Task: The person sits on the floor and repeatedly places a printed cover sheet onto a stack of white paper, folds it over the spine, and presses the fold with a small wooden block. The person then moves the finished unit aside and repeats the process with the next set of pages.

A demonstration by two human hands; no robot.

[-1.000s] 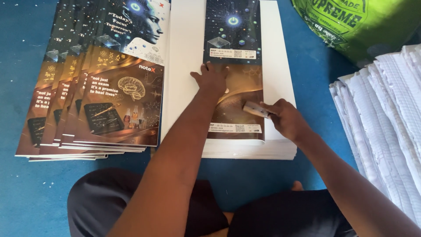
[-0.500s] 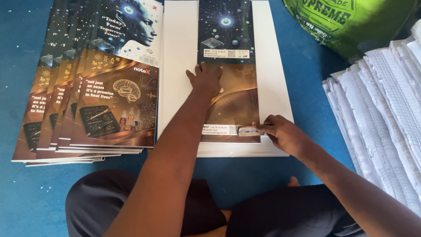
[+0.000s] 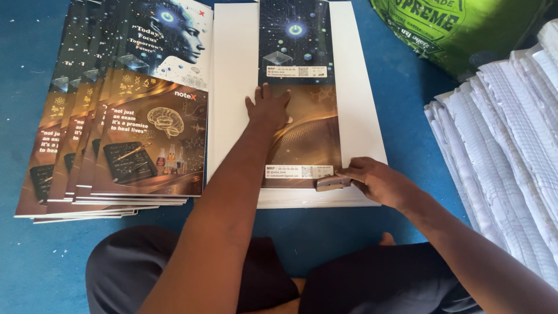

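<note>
- Pinched in our right hand (image 3: 381,181), a small grey-brown rubbing block (image 3: 332,183) presses the near right corner of the printed cover strip (image 3: 299,93).
- Left hand (image 3: 268,107) grasps nothing; palm flat on the strip, beyond the block.
- Strip lies lengthwise along the white page stack (image 3: 235,87).
- Finished books (image 3: 145,116) fanned well left of the block; loose ruled sheets (image 3: 511,134) right.
- Risk: uneven pressure could crease or skew the strip if the flat palm slips.

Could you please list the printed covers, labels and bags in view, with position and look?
Fanned stack of glossy printed covers, left: dark blue above, gold-brown below.
Narrow printed cover strip on white sheet stack, centre, under left hand.
Small white label by right hand.
Green printed sack, top right.
</note>
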